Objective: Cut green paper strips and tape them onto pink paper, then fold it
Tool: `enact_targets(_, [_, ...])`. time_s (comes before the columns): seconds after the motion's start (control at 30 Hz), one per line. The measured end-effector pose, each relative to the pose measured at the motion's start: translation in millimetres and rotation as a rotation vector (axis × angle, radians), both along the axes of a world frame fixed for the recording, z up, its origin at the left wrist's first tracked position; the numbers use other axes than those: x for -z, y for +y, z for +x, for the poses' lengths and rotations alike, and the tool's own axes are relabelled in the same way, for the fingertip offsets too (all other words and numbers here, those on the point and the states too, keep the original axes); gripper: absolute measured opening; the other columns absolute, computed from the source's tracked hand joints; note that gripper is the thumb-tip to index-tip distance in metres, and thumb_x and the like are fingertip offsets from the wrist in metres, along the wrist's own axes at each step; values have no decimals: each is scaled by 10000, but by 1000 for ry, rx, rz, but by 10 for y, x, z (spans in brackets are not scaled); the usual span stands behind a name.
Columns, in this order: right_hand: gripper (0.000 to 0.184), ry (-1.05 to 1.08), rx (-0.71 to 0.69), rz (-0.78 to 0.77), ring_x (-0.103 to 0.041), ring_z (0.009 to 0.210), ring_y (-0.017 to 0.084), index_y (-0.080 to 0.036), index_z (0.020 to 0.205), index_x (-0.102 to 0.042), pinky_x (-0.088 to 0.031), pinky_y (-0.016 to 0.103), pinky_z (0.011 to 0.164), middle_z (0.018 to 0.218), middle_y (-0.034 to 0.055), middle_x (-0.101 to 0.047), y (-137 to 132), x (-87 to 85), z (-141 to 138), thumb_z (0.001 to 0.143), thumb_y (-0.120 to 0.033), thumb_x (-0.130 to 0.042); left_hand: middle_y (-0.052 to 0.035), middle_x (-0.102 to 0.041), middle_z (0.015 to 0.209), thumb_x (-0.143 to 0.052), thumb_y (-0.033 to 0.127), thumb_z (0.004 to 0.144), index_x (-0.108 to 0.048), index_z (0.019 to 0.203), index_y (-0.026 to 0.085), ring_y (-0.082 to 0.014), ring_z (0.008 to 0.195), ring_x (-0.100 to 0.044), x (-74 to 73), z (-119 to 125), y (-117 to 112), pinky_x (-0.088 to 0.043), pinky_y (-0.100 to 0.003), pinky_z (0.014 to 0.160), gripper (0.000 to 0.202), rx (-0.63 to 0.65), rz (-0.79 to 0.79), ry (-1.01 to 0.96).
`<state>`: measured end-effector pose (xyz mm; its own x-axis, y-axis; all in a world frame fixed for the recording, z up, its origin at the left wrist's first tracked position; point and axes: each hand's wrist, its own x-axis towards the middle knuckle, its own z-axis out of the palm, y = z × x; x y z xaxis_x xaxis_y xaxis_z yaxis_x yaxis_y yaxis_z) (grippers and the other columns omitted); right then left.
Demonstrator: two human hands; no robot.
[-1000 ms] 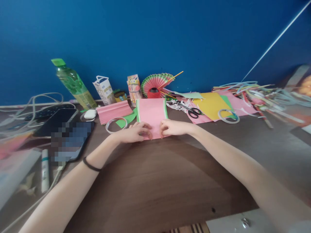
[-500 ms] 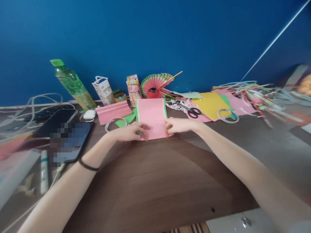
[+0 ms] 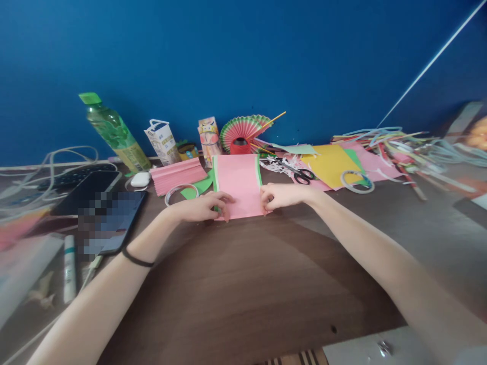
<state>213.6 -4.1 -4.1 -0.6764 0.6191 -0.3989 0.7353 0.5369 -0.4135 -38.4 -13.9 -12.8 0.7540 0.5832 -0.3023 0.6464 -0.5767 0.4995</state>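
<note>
A pink paper sheet (image 3: pixel 239 182) with green strips along both sides lies flat on the brown table (image 3: pixel 247 284). My left hand (image 3: pixel 203 207) pinches its near left corner, fingers curled on the paper's edge. My right hand (image 3: pixel 279 196) pinches the near right corner in the same way. Both hands rest on the table at the sheet's near edge, which looks folded over. A black band circles my left wrist.
A pleated pink paper stack (image 3: pixel 178 175) and a tape ring (image 3: pixel 181 193) lie left of the sheet. Further left are phones (image 3: pixel 102 213), cables, a glue stick (image 3: pixel 69 267) and a green bottle (image 3: pixel 114 133). Scissors (image 3: pixel 300 175), yellow paper (image 3: pixel 332 163), another tape ring (image 3: pixel 356 181) and paper strips lie right.
My hands have slid apart along the sheet's near edge, from its middle out to the two corners. The sheet itself has stayed in place.
</note>
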Motion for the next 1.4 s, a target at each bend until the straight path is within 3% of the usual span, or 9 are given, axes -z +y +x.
enact_targets(0.3, [261, 3, -4, -19, -537, 790, 164, -183, 773, -710, -374, 245, 683, 823, 42, -627, 4, -1, -11, 677, -143, -471, 6, -394, 1339, -454, 102, 740, -658, 856, 229, -203, 1205, -347, 31, -35, 10, -248, -352, 1030, 268, 0, 89, 38])
enact_targets(0.53, [270, -27, -21, 16, -529, 879, 188, -196, 762, -710, -376, 245, 701, 821, 54, -619, -11, -8, -13, 676, -141, -460, 2, -399, 1322, -449, 103, 739, -647, 839, 231, -207, 1198, -340, 26, -32, -12, -256, -366, 1016, 256, -22, 102, 54])
enact_targets(0.87, [217, -222, 94, 231, -527, 883, 224, -243, 718, -719, -351, 276, 659, 820, 69, -591, -145, -111, -43, 643, -207, -519, -3, -397, 1313, -448, 130, 755, -647, 832, 239, -217, 1178, -352, 26, -23, -22, -258, -379, 1007, 239, -24, 104, 46])
enact_targets(1.07, [227, -209, 148, 148, -550, 858, 207, -243, 763, -718, -361, 263, 650, 887, 58, -593, -105, -81, 6, 644, -236, -525, -6, -400, 1287, -449, 132, 748, -648, 808, 228, -213, 1168, -346, -15, -6, -40, -261, -363, 997, 229, -49, 96, 72])
enact_targets(1.27, [206, -254, 223, 105, -573, 754, 186, -210, 723, -705, -375, 257, 600, 930, 59, -613, -159, -162, -65, 642, -216, -516, -36, -475, 1050, -497, 202, 745, -669, 745, 218, -201, 1018, -407, -17, -7, -33, -254, -371, 975, 172, -93, 152, 110])
enact_targets(1.4, [238, -248, 212, 86, -559, 662, 161, -205, 748, -713, -354, 246, 539, 862, 52, -639, -168, -179, -66, 631, -209, -505, -36, -482, 997, -491, 200, 746, -664, 725, 212, -198, 1007, -411, -23, -18, -17, -254, -363, 965, 174, -84, 136, 101])
